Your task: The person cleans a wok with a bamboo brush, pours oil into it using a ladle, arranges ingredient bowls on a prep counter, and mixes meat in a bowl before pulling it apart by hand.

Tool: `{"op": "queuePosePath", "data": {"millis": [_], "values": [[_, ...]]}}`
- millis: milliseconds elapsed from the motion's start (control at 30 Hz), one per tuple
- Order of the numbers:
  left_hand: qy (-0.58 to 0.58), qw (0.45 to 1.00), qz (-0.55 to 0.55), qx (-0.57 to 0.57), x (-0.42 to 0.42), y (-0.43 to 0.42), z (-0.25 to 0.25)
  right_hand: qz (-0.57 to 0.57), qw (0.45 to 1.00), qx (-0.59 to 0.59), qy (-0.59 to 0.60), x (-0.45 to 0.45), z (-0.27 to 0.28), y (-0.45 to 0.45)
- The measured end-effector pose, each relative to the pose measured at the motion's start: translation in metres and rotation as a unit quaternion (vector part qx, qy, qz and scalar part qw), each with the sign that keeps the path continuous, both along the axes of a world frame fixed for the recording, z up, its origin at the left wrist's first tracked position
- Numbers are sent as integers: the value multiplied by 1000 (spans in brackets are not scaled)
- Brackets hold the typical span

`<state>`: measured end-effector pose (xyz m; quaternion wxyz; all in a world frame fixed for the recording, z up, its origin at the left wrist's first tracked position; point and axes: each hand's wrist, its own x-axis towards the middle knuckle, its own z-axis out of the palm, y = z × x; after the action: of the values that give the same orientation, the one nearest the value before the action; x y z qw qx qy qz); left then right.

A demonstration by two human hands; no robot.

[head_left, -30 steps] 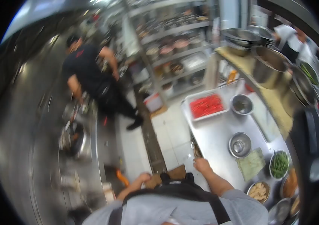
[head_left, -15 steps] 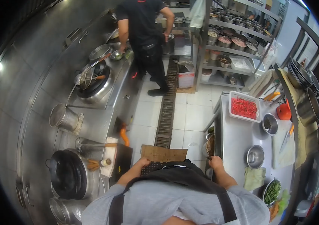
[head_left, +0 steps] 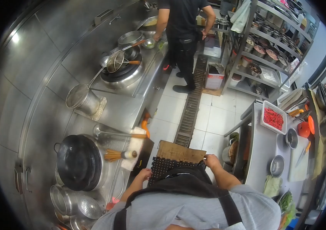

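Observation:
My left hand (head_left: 144, 174) hangs beside my waist, its fingers loosely bent and apart, with nothing visible in them. It is nearest the black perforated floor mat (head_left: 163, 165) and the stove counter's front. My right hand (head_left: 211, 161) is closed at the right edge of my dark apron (head_left: 188, 178); a small dark bit shows at the fingertips, too small to name. A brown cardboard sheet (head_left: 182, 151) lies on the floor in front of me. On the left counter are a black wok (head_left: 79, 163), a bamboo brush (head_left: 119, 155) and a ladle (head_left: 121, 133).
Ahead, a person (head_left: 186, 38) in black stands at the stove beside the floor drain grate (head_left: 191, 99). On the right, a steel table (head_left: 257, 153) holds a basket of red chillies (head_left: 273, 118), metal bowls and a knife (head_left: 303, 153) on a white board. Shelves (head_left: 247, 73) stand behind.
My view has turned left, so the scene sits farther right. My right hand has moved from beside the table in to the apron's edge. My left hand has drawn back slightly.

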<state>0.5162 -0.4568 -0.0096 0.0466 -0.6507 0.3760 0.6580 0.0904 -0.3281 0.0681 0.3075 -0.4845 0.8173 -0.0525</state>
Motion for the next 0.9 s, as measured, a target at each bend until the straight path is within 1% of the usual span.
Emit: {"op": "queuePosePath", "data": {"millis": [33, 100, 133, 233, 300, 333, 367, 400, 433, 467, 500, 567, 600, 633, 667, 700, 733, 767, 800, 833, 867, 900], "values": [[0, 1000, 6, 0, 6, 2, -3, 6, 1000, 0, 0, 12, 1, -6], [-22, 999, 17, -24, -2, 2, 13, 66, 997, 18, -18, 30, 15, -19], [-20, 999, 26, -25, -7, -1, 17, 71, 997, -4, -42, 34, 12, -23], [5, 999, 37, -28, -13, -9, 13, 102, 994, -16, -45, 35, 5, -29], [53, 996, 54, -37, -21, -16, 3, 112, 994, -5, -18, 23, -11, -33], [76, 996, 15, -54, -22, -22, -1, 122, 992, 3, 6, 14, -19, -34], [75, 992, 19, -97, -32, -23, 14, 177, 984, 16, 12, 5, -22, -36], [55, 987, -62, -137, -35, -33, 9, 158, 987, 3, 7, -6, -23, -43], [48, 961, -60, -265, -40, -33, 7, 144, 989, -9, 1, -18, -24, -52], [30, 975, -89, -200, -43, -45, -1, 165, 986, 2, -1, -35, -31, -59], [15, 971, -95, -221, -48, -49, 19, 179, 984, 11, -3, -51, -42, -69], [9, 960, -39, -276, -53, -53, 32, 207, 976, 53, 34, -62, -25, -96], [1, 962, -12, -272, -49, -56, 36, 307, 949, 39, 57, -80, -43, -109], [11, 945, -19, -328, -49, -60, 37, 323, 944, 42, 55, -86, -42, -126], [21, 923, -32, -383, -48, -63, 39, 287, 956, 51, 43, -92, -44, -143], [15, 924, -29, -382, -47, -63, 43, 244, 967, 58, 29, -95, -48, -161], [16, 946, -6, -323, -45, -61, 56, 305, 949, 25, 75, -89, -44, -184], [19, 965, 16, -262, -45, -57, 74, 323, 944, -6, 73, -90, -50, -207], [29, 975, -10, -221, -47, -51, 104, 329, 940, -9, 85, -81, -46, -232], [70, 977, -55, -196, -46, -45, 114, 338, 936, -33, 93, -76, -57, -259], [113, 986, -77, -100, -50, -43, 144, 338, 935, -73, 82, -64, -56, -282], [149, 982, -61, -96, -49, -37, 150, 332, 936, -102, 55, -49, -53, -306]]}}
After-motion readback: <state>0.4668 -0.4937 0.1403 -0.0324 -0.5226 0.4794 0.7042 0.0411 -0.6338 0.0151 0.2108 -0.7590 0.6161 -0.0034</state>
